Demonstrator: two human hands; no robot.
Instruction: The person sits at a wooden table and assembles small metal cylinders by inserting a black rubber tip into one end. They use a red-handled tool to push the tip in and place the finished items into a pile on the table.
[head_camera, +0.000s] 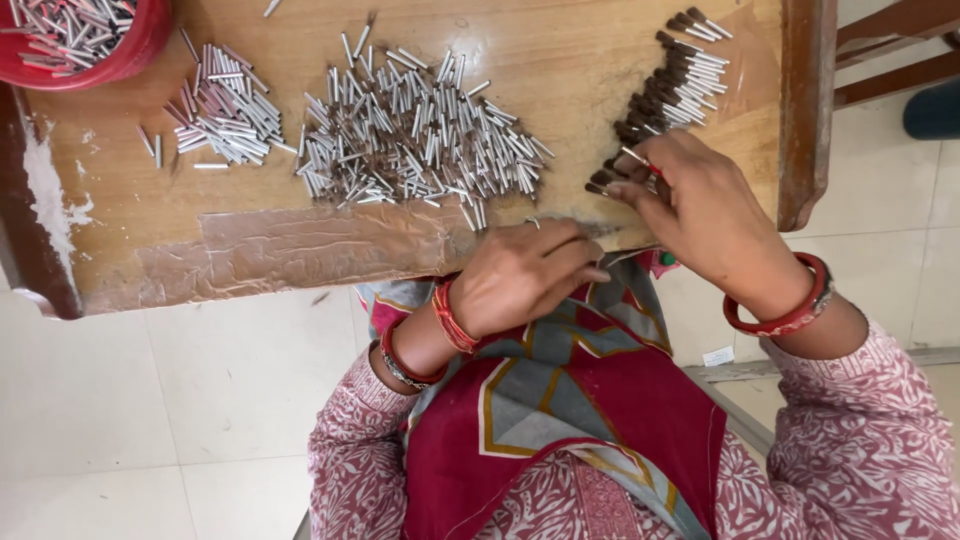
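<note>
1. Metal tubes are what we work on: our right hand (700, 205) pinches one thin tube with a dark tip (632, 155) between thumb and forefinger, at the near end of the row of finished pieces.
2. Our left hand (525, 275) rests curled at the near edge of the board, fingers (580, 262) bent inward; whether they close on a tube we cannot tell, since the palm hides it.
3. Done so far, as we judge it: a row of dark-tipped tubes (675, 85) lies at the far right of the board, running from the far edge down to our right hand, tips mostly pointing left.
4. Left to do, as we judge it: a large loose heap of bare silver tubes (420, 135) lies in the middle of the board, a smaller heap (225, 110) sits to its left, and a red bowl (145, 45) at the far left corner holds more. The bare pieces far outnumber the tipped ones, so we seem early in the work.
5. Edges: the wooden board (130, 210) ends just beside our left hand on the near side, where a strip of clear tape (300, 250) covers the rim. A raised dark wooden rail (805, 110) closes the right side, near the finished row.
6. Open room: bare wood lies between the big heap and the finished row, and near the left heap.
</note>
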